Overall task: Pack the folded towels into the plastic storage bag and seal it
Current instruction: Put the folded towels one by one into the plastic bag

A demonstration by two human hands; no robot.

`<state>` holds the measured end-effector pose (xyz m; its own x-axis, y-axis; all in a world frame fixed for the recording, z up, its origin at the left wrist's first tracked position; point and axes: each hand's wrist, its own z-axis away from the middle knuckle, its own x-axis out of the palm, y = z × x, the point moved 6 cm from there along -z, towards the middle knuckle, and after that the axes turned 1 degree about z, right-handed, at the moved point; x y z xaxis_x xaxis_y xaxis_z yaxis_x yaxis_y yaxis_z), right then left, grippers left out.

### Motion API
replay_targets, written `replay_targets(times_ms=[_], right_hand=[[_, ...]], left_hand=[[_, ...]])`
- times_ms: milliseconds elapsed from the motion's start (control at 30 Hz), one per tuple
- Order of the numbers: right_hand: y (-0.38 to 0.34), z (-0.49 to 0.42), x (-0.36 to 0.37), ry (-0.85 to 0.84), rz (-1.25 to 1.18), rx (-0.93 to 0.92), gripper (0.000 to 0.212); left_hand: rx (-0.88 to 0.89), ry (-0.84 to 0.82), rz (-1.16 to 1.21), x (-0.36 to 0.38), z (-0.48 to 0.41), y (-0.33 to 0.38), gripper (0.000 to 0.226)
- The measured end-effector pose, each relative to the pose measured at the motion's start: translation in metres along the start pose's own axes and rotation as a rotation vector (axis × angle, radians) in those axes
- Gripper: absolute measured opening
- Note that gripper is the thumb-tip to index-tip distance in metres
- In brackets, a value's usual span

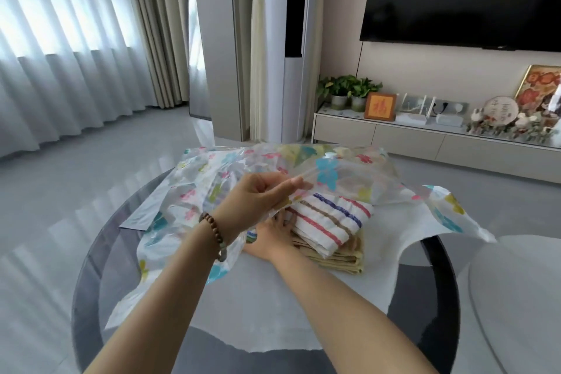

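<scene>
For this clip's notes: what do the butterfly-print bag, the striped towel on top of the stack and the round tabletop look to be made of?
Butterfly-print storage bag: thin, glossy, see-through plastic film; it crinkles and the towel shows through it.
White towel with blue, red and brown stripes: soft woven cloth, probably cotton; ribbed matte surface.
Round dark tabletop: likely tinted glass; smooth and mirror-like, though polished stone cannot be excluded.

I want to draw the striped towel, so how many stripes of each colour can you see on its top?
On the striped towel, as far as its top shows:
Blue stripes: 2
Brown stripes: 1
Red or pink stripes: 2
Total: 5
The plastic bag hides the towel's far edge, so more could be under it.
</scene>
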<state>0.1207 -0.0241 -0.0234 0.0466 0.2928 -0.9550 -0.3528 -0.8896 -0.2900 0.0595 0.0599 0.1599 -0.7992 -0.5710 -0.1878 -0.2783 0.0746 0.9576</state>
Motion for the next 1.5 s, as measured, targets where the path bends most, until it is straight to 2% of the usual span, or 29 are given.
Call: replay_targets(times_ms=[100,167,233,333,433,533,600,700,800,833,900,967,1033,1067,1100,1167,1233,1333,1400,1500], right_hand=[[-0.007,0.013,-0.007,0.106,0.013,-0.118,0.095],[0.007,0.034,-0.013,0.247,0.047,-0.209,0.086],[0.036,0.054,-0.017,0.317,0.112,-0.218,0.081],[0.095,0.066,-0.019,0.197,0.246,-0.118,0.076],[0.133,0.063,-0.031,0.104,0.346,-0.047,0.062],[0.130,0.065,-0.043,0.012,0.265,0.005,0.059],[0.114,0.087,-0.049,-0.005,0.149,-0.071,0.058],[0.092,0.156,-0.068,0.162,-0.023,-0.329,0.047],[0.085,0.229,-0.102,0.571,0.058,-0.549,0.027],[0.085,0.244,-0.117,0.709,0.105,-0.585,0.023],[0.089,0.256,-0.148,0.893,0.122,-0.573,0.022],[0.098,0.246,-0.177,0.925,0.002,-0.456,0.029],[0.114,0.220,-0.197,0.816,-0.170,-0.233,0.040],[0.124,0.204,-0.200,0.709,-0.239,-0.090,0.044],[0.136,0.188,-0.196,0.568,-0.311,0.054,0.049],[0.158,0.168,-0.174,0.265,-0.409,0.257,0.059],[0.172,0.162,-0.139,0.006,-0.351,0.301,0.058],[0.192,0.176,-0.068,-0.222,-0.254,0.249,0.052],[0.201,0.187,-0.029,-0.242,-0.137,0.197,0.055],[0.197,0.194,-0.007,-0.214,-0.042,0.175,0.058]], left_hand=[[-0.008,0.085,-0.016,-0.016,0.001,-0.006,0.037],[-0.013,0.118,-0.022,-0.024,0.001,-0.011,0.036],[-0.017,0.102,-0.015,-0.024,0.002,-0.015,0.035],[-0.013,0.059,-0.003,-0.021,0.001,-0.018,0.031],[0.011,0.041,-0.073,-0.020,0.002,-0.020,0.032],[0.053,0.026,-0.232,-0.018,0.007,-0.021,0.028],[0.099,0.034,-0.327,-0.017,0.013,-0.020,0.025],[0.123,0.010,-0.476,-0.009,0.021,-0.022,0.038],[-0.012,-0.144,-0.654,0.015,0.028,-0.035,0.040],[-0.069,-0.181,-0.698,0.022,0.030,-0.039,0.047],[-0.138,-0.117,-0.736,0.028,0.031,-0.041,0.073],[-0.105,0.070,-0.715,0.022,0.027,-0.036,0.075],[-0.055,0.201,-0.653,0.017,0.020,-0.036,0.065],[-0.076,0.196,-0.639,0.017,0.016,-0.040,0.058],[-0.133,0.138,-0.658,0.019,0.013,-0.051,0.051],[-0.303,-0.101,-0.771,0.033,0.017,-0.083,0.049],[-0.482,-0.283,-0.858,0.042,0.033,-0.123,0.060],[-0.650,-0.301,-0.918,0.041,0.058,-0.178,0.088],[-0.702,-0.231,-0.979,0.038,0.072,-0.202,0.092],[-0.658,-0.149,-1.038,0.029,0.076,-0.220,0.089]])
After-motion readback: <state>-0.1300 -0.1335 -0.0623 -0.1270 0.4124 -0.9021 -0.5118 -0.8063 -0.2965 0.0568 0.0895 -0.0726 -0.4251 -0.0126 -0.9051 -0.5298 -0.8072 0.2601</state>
